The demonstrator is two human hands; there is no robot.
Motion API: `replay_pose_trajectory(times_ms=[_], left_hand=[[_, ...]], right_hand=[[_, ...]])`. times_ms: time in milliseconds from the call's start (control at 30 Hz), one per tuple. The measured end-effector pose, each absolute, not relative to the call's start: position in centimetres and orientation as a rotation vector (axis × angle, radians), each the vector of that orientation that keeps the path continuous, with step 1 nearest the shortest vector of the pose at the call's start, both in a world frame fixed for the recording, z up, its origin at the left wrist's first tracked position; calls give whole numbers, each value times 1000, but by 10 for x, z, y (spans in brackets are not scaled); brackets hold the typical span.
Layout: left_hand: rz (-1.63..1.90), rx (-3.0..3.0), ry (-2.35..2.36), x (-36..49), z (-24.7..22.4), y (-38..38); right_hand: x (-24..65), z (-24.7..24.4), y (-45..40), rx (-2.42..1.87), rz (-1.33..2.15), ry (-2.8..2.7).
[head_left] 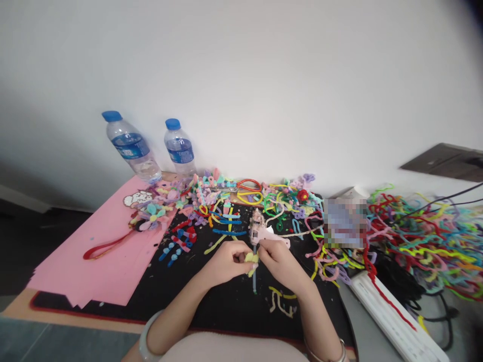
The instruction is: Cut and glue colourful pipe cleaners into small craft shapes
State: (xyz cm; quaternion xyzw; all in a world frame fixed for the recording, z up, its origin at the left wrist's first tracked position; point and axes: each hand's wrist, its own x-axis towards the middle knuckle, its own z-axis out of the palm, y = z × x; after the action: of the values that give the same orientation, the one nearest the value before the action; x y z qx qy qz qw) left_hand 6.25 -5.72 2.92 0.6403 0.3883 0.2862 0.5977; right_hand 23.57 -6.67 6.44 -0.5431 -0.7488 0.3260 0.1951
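Between my hands is a small yellow pipe-cleaner flower (251,258). My left hand (231,260) is closed around its left side, thumb and fingers pinching it. My right hand (278,260) is closed too, its fingertips at the flower's upper right edge; part of the grip is hidden. Just beyond them lies a pale pink glue gun (264,235), nozzle pointing away from me. A thin greyish stick (254,281) runs below the hands, in line with the gun's back end. Short yellow and whitish pipe-cleaner pieces (281,301) lie near my right wrist.
Pink paper sheets (98,241) cover the left of the black mat (158,296). Two water bottles (180,151) stand by the wall. Finished pipe-cleaner shapes (154,213) line the back. At right are a tangled pipe-cleaner heap (433,251), a white power strip (396,317) and black cables.
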Motion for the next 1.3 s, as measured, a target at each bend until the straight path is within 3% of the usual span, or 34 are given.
replay_pose_trajectory(times_ms=[600, 967, 1300], left_hand=[[586, 1382, 774, 58, 27, -57], [851, 1416, 730, 53, 36, -54], [653, 1231, 719, 57, 38, -58]], right_hand=[[228, 60, -76, -1327, 1224, -1970], [225, 50, -92, -1335, 1263, -1664], [228, 54, -89, -1331, 1151, -1672]])
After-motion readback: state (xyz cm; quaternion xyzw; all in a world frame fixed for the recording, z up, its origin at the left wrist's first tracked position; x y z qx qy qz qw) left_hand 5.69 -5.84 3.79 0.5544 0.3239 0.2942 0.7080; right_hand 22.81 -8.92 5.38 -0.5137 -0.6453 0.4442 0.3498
